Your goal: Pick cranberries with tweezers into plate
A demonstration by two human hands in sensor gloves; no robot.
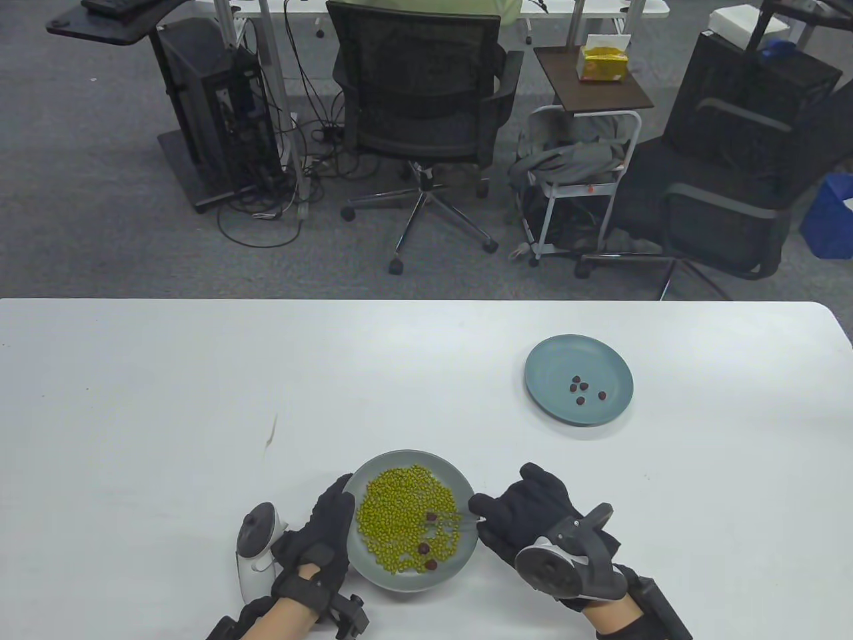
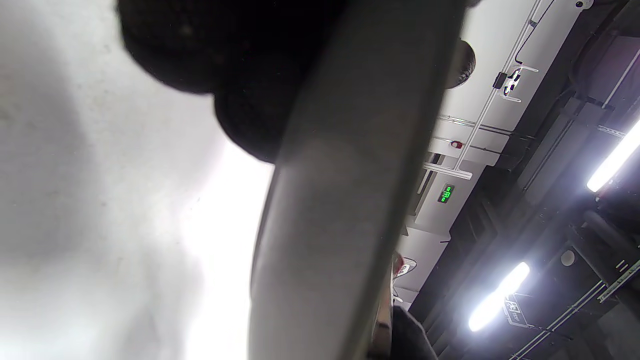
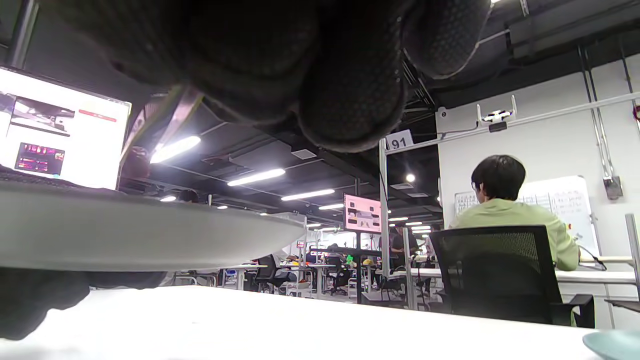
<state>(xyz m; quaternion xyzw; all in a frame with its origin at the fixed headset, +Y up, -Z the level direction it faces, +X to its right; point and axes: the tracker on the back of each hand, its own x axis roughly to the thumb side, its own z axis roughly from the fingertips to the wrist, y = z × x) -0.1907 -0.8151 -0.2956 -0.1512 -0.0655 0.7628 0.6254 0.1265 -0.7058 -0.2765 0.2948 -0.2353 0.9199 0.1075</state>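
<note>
A grey plate (image 1: 460,481) near the table's front edge holds many green beans (image 1: 400,517) and three dark red cranberries (image 1: 424,548). My left hand (image 1: 326,527) holds the plate's left rim; the rim fills the left wrist view (image 2: 340,200). My right hand (image 1: 526,517) grips metal tweezers (image 1: 460,519) whose tips reach over the beans by one cranberry (image 1: 432,516). The tweezers show in the right wrist view (image 3: 165,120) above the plate's rim (image 3: 150,240). A blue-green plate (image 1: 553,353) at the right holds several cranberries (image 1: 581,390).
The white table (image 1: 166,400) stretches wide on the left, with a small brown mark (image 1: 272,433). Office chairs (image 1: 426,87), a side table and a computer tower stand on the floor beyond the far edge.
</note>
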